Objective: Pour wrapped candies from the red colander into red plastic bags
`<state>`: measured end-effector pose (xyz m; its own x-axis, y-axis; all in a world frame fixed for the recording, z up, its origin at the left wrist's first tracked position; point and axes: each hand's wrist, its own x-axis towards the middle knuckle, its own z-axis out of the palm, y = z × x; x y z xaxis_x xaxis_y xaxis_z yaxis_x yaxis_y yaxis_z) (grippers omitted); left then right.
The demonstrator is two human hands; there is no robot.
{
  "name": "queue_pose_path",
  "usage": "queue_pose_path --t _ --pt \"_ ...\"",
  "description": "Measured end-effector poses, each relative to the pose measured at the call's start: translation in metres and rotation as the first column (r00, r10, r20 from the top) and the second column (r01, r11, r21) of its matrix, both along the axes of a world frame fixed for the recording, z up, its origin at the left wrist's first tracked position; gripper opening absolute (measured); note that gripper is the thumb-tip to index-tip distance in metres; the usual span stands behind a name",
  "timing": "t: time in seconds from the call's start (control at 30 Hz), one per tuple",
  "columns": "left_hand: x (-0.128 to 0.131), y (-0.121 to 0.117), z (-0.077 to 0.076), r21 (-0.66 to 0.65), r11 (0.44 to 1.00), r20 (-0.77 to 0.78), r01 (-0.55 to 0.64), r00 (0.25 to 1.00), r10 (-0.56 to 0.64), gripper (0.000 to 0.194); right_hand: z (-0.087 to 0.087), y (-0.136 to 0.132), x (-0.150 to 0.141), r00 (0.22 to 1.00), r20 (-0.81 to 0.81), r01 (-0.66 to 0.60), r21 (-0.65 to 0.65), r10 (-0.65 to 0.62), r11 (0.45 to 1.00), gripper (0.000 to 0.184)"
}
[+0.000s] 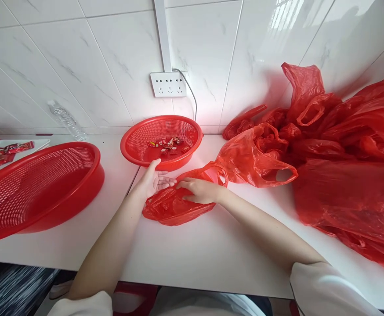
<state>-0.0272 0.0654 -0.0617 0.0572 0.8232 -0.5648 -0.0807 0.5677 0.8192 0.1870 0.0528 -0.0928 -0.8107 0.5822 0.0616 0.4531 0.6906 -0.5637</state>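
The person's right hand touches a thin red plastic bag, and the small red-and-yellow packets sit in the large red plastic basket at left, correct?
Not quite: the head view shows the small red-and-yellow packets in the smaller red plastic basket below the white socket. The right hand does touch the thin red bag.

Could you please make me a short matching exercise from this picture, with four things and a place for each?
Things
1. Clear bottle
2. White socket panel
3. Small packets
4. Right hand

Places
A. Touching the crumpled red bag in front of the smaller basket
B. Behind the larger red basket
C. Inside the smaller basket
D. Mounted on the tiled wall

Right pairs: 1-B, 2-D, 3-C, 4-A
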Motion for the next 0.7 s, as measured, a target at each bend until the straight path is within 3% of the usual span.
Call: queue_pose_path --t 0.17,0.33,0.47,0.57,0.7 --pt "-0.014 -0.004 -0.001 -0.065 0.997 0.168 0.040 0.985 -0.028 0.036 0.024 0.005 0.027 0.993 -0.116 -0.015 -0.056 0.008 0.998 0.037" --pt "-0.018 -0.010 -0.014 0.100 0.995 0.351 -0.018 0.936 -0.018 0.026 0.051 0.013 0.066 0.960 -0.227 0.117 -0.200 -0.162 0.973 0.035" --pt "-0.014 -0.014 -0.019 0.193 0.980 0.329 -0.047 0.944 -0.019 0.020 0.061 0.013 0.086 0.955 -0.168 0.197 -0.262 -0.246 0.945 0.030" --pt "-0.009 -0.016 -0.021 0.261 0.965 0.290 -0.030 0.956 -0.049 0.021 0.064 0.010 0.090 0.945 -0.174 0.231 -0.237 -0.276 0.944 0.028" --pt "-0.005 -0.018 -0.023 0.309 0.951 0.246 -0.022 0.968 -0.057 0.025 0.064 0.010 0.084 0.926 -0.224 0.293 -0.084 -0.304 0.952 0.023"
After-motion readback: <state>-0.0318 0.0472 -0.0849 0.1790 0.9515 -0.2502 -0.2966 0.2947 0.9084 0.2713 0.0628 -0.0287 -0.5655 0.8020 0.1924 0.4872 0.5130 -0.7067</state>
